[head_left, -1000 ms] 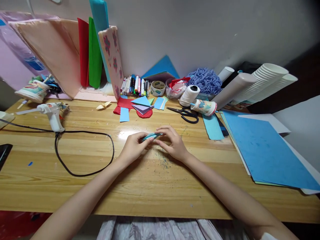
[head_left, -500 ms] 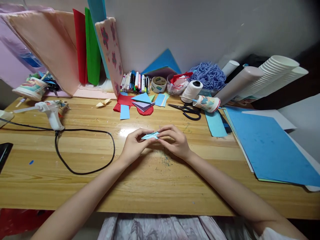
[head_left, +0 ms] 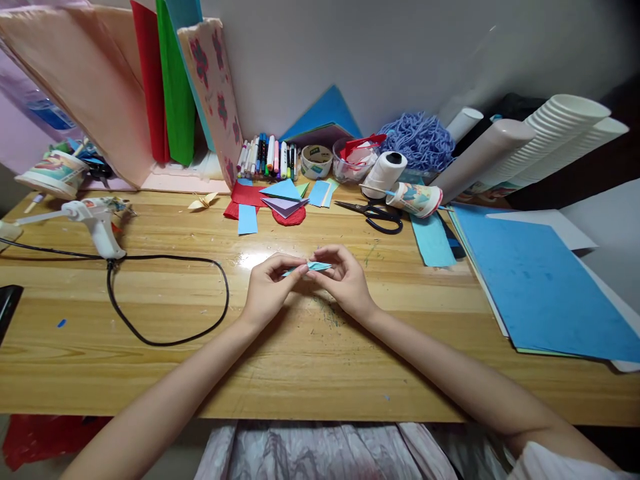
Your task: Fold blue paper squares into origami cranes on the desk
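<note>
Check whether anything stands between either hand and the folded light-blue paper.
Nothing visible does: the left hand and right hand both hold the folded light-blue paper. The black-handled scissors lie beyond the right hand, apart from it.

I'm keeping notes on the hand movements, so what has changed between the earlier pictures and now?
The right hand has moved its thumb slightly left, close to that of the left hand, and curled its fingers more. The blue paper has shifted, its pointed right end now showing above the right thumb. The left hand keeps its pinch. The scissors and glue gun stayed put.
</note>
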Action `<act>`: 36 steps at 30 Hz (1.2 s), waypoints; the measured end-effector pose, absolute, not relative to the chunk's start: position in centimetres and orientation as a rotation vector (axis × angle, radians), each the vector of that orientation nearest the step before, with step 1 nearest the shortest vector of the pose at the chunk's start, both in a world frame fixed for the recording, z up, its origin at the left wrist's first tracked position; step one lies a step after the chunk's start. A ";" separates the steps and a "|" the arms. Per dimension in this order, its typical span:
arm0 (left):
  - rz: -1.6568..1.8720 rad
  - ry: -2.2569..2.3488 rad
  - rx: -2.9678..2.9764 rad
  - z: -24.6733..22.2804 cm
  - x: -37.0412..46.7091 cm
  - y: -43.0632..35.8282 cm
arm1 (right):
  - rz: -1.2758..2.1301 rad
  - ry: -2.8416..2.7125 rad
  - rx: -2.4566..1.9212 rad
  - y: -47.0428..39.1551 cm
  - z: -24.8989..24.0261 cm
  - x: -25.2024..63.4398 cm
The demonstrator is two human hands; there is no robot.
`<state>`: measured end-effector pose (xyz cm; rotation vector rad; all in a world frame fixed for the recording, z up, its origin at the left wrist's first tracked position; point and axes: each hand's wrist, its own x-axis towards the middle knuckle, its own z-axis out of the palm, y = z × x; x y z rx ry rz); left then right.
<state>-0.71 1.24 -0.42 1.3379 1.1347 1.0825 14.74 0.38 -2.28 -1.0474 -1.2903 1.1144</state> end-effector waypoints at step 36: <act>0.989 1.150 1.355 -0.6 -1.2 1.5 | 0.773 -1.559 -1.218 0.0 -1.9 15.0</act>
